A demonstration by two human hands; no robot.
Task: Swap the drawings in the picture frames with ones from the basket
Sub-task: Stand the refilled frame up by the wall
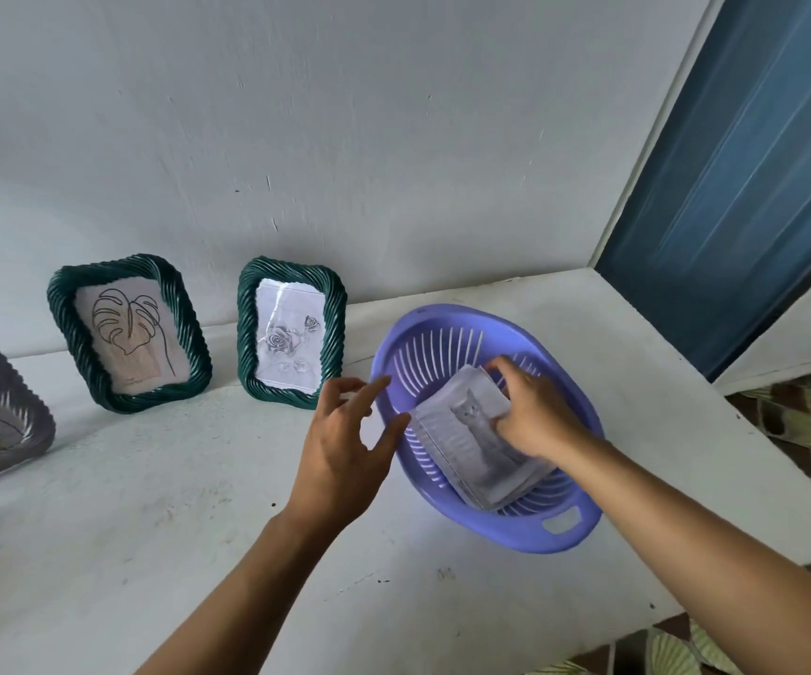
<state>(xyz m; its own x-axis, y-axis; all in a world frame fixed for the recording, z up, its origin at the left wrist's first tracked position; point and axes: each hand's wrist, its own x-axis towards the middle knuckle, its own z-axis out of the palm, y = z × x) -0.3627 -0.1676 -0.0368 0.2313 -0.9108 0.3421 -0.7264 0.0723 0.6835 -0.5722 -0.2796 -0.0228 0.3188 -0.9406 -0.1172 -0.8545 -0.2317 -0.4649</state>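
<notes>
White worktop (pixel 174 518) against a pale wall; leaf frame (pixel 150 399) and rose frame (pixel 246 333) stand propped at the back; purple basket (pixel 447 316) holds the stack of drawings (pixel 462 445), cat uppermost; right hand (pixel 535 416) has its grip clamped on that stack; left hand (pixel 340 445) hovers beside the basket's rim, grip apart, fingers spread.

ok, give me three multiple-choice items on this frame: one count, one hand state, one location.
1. How many green frames are in view? A one, B two, C four
2. The left hand is: A open, holding nothing, B gripping a frame, C a closed fist
3. The cat drawing lies: A in a green frame, B in the left hand, C in the purple basket

Answers: B, exactly two green ones show; A, its fingers are spread with nothing in them; C, the basket's rim surrounds it.
</notes>
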